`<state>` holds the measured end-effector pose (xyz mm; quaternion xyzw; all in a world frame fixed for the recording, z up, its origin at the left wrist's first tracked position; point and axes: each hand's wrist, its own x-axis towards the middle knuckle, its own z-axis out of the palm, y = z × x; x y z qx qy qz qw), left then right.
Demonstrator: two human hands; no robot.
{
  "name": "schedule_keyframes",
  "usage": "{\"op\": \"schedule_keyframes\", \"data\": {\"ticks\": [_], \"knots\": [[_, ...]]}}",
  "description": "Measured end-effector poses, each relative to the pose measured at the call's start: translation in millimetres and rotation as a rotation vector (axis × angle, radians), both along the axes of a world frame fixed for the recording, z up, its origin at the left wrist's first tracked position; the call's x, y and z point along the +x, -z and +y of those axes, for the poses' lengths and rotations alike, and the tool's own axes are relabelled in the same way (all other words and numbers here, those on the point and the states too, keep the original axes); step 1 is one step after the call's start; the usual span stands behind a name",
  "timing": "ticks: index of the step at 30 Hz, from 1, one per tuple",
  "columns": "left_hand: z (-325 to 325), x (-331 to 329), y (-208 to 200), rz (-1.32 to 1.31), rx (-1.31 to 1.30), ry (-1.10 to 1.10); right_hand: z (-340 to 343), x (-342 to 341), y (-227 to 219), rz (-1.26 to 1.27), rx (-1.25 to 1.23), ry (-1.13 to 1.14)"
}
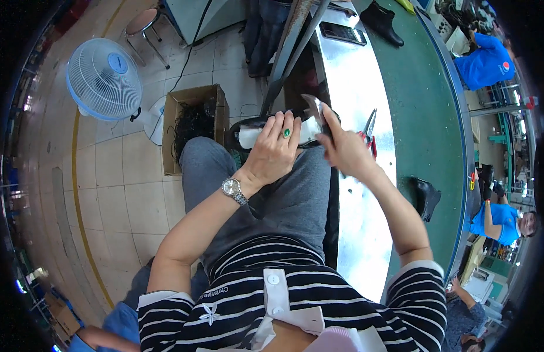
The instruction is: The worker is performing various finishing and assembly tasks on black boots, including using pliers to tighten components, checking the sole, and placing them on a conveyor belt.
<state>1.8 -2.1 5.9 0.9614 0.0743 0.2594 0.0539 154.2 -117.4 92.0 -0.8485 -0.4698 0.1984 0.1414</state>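
Observation:
Across my lap lies a black shoe (232, 136) with a long white surface facing up. My left hand (271, 151) is laid over its middle, fingers close together, gripping it; the thumb is hidden. A ring and a wristwatch (231, 188) are on that hand and wrist. In my right hand (347, 146) is a hammer (313, 105), its metal head just above the right end of the shoe. The fingers are wrapped round its dark handle. Whether the head touches the shoe I cannot tell.
Red-handled scissors (371, 132) and a phone (343, 33) lie on the metal ledge (366, 223). Black boots (382, 23) stand on the green conveyor belt (418, 117). Left are a carton (169, 141) of black scraps and a fan (104, 79). Co-workers (499, 223) sit beyond the belt.

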Motion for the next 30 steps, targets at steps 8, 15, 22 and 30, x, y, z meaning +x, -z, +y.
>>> {"op": "schedule_keyframes", "data": {"ticks": [8,15,22,30], "knots": [[-4.4,1.8,-0.6,-0.033,-0.041,-0.028,-3.2,2.0,11.9,0.137,0.242,0.102],[-3.2,-3.9,2.4,-0.023,-0.022,-0.064,6.1,-3.1,-16.0,0.152,0.304,0.173],[-1.3,-4.0,2.5,-0.005,-0.049,-0.083,11.4,2.5,-22.5,0.172,0.010,0.056],[-3.5,-2.3,1.2,-0.045,-0.072,-0.082,17.0,2.5,-25.3,0.202,-0.128,0.036]]}}
